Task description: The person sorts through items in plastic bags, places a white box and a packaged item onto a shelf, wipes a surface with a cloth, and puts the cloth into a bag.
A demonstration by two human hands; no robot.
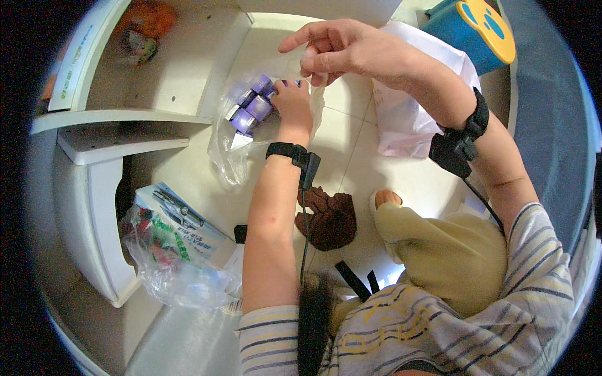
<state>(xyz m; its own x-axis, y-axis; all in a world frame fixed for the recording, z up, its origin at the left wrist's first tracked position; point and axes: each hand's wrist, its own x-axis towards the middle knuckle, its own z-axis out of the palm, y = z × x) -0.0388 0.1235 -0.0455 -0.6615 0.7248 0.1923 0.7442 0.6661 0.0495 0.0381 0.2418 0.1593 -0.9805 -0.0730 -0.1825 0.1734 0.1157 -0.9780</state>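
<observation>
Several small purple boxes (257,107) lie together in a clear plastic bag (229,162) on the tiled floor. My left hand (294,105) reaches into the bag at the right side of the boxes, its fingers over purple ones; whether it grips one is hidden. Above and to the right of it, my right hand (336,51) hovers with the index finger stretched out and the other fingers curled. Something whitish and translucent shows at its thumb and fingers, perhaps the edge of the bag, and I cannot tell whether it is pinched.
A white shelf unit (164,117) stands at the left, with a printed box (181,221) in clear plastic below. A brown cloth (331,221) lies near my foot. At the right are a pale pink bag (404,122) and a blue bin with a yellow lid (491,28).
</observation>
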